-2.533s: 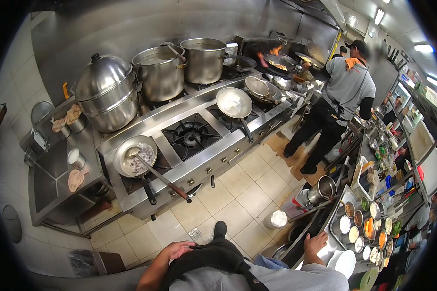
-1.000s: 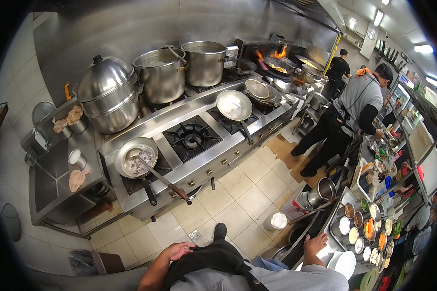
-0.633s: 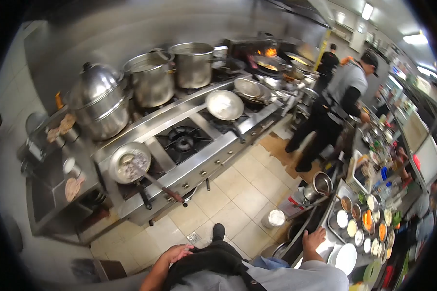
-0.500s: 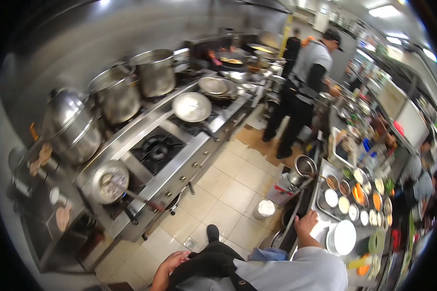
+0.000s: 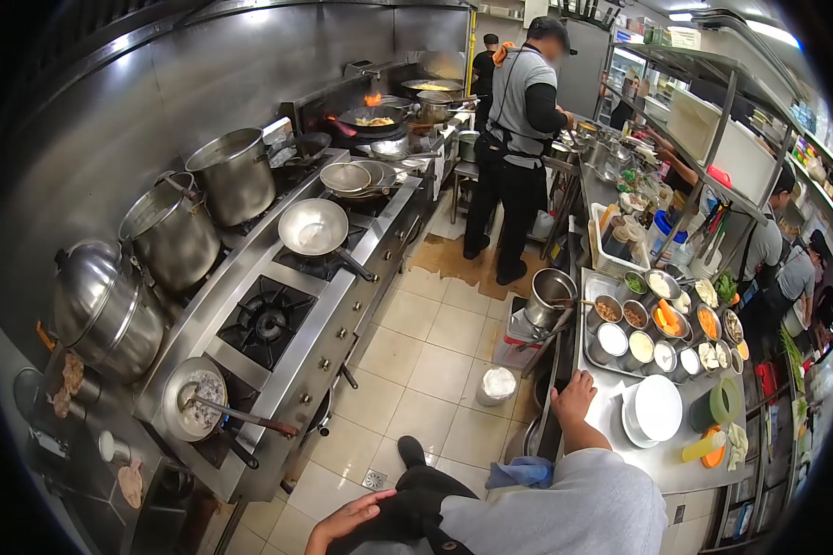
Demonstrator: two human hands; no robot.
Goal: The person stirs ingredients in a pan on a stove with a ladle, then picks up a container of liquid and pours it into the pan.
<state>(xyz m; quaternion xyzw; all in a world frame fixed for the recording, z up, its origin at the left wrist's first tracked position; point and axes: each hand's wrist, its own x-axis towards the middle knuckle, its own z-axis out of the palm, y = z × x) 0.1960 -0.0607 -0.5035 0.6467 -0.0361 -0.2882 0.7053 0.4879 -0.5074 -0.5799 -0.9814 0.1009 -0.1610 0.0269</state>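
My left hand hangs by my dark apron at the bottom, holding nothing, its fingers stretched out. On the edge of the steel counter rests my right hand, empty, with its fingers apart. A stack of white plates stands to the right of it. Just beyond lies a tray of small metal containers with chopped food and sauces. Across the aisle, a pan with pale food and a wooden-handled ladle in it sits on the stove, out of reach of both hands.
Large pots line the back of the stove, with an empty frying pan in front. A white tub is on the floor. A co-worker stands in the aisle; a flame rises beside a far wok.
My view has turned, so the stove and counter appear shifted left and sharper. My left hand's fingers are straighter now. My right hand stays on the counter edge.
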